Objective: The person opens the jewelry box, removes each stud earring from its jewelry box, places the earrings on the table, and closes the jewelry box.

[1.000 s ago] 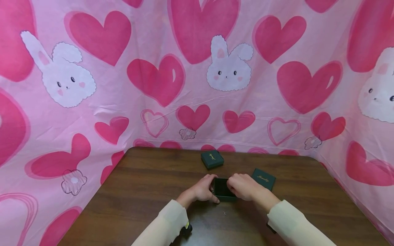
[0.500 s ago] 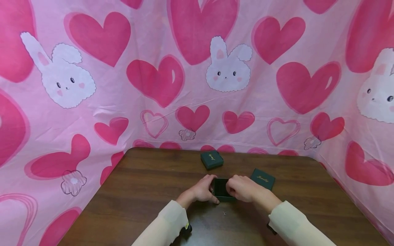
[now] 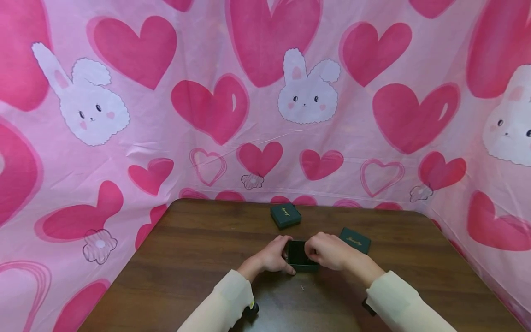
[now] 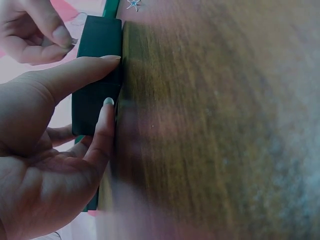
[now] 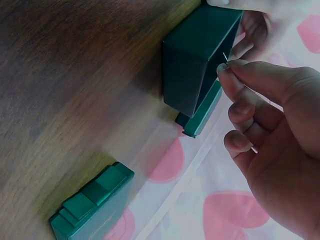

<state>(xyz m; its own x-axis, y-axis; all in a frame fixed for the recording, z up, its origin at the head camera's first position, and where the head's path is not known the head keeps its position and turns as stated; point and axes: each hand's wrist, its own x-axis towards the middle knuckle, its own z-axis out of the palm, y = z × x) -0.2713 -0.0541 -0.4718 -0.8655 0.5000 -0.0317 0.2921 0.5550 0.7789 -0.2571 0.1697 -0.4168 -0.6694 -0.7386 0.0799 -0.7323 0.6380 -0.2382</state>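
Note:
My left hand (image 3: 274, 255) grips the left end of an open dark green jewelry box (image 3: 303, 267), thumb and fingers on its walls, as the left wrist view also shows. Over the box's opening, my right hand (image 3: 327, 250) pinches a thin silver pin (image 5: 225, 56) between thumb and forefinger. Most of that pin is hidden by the fingertips, so its full shape is unclear. On the table nearer the person lies a small silver star-shaped piece (image 4: 133, 5), tiny in the head view.
A green box lid (image 3: 355, 240) with gold "Jewelry" lettering lies just beyond the right hand. Farther back stands another green jewelry box (image 3: 286, 216), closed. The brown wooden table (image 3: 199, 249) ends against a pink heart-patterned cloth (image 3: 265, 138).
The right hand has risen a little and turned slightly at the box opening, its pinching fingertips now showing more. The left hand, the boxes and the lid stay where they were.

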